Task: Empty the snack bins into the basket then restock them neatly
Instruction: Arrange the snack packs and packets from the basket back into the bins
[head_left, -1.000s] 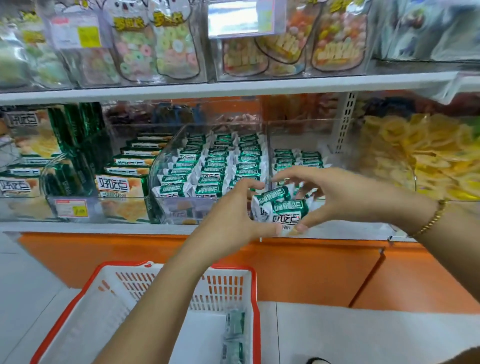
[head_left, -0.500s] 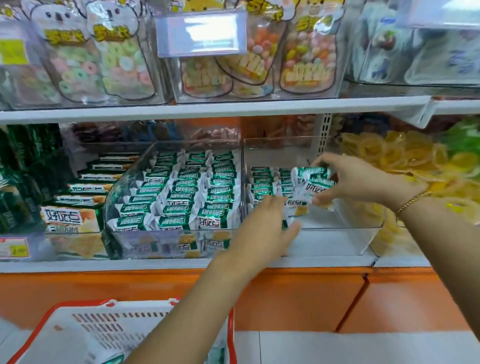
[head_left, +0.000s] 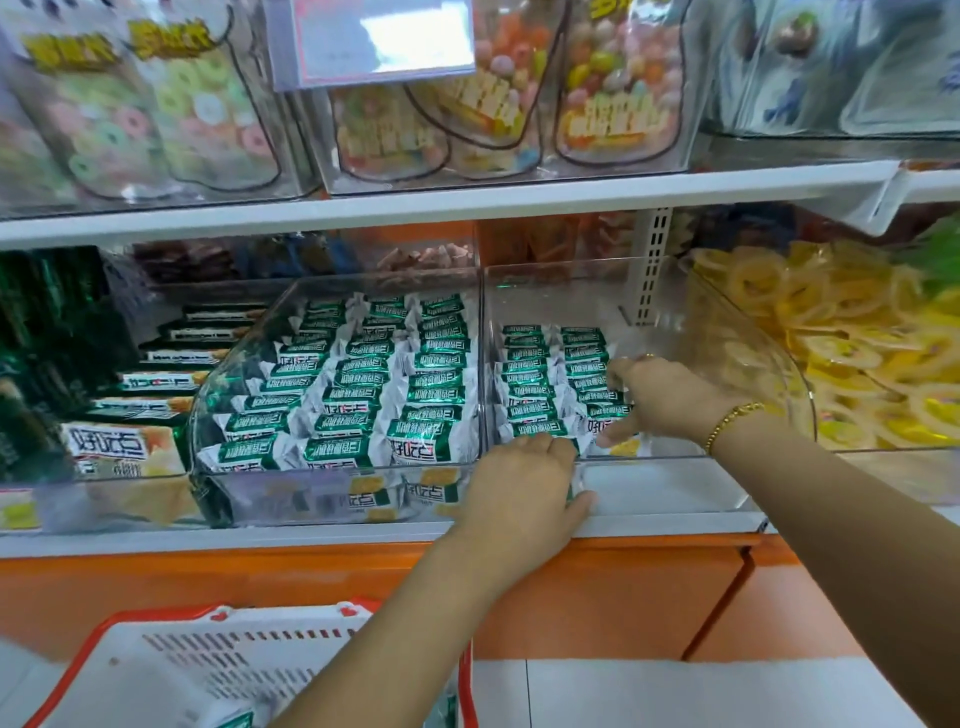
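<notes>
Green-and-white snack packets stand in two rows inside a clear bin on the shelf, its right side bare. The right hand grips the front packets of the right row. The left hand reaches over the bin's front wall; whether it holds anything cannot be told. Left of it, a fuller bin holds three rows. The basket sits beneath the left forearm.

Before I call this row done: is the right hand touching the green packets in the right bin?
Touching. The head view shows the right hand pinching the front green packets of that row between thumb and fingers.
</notes>
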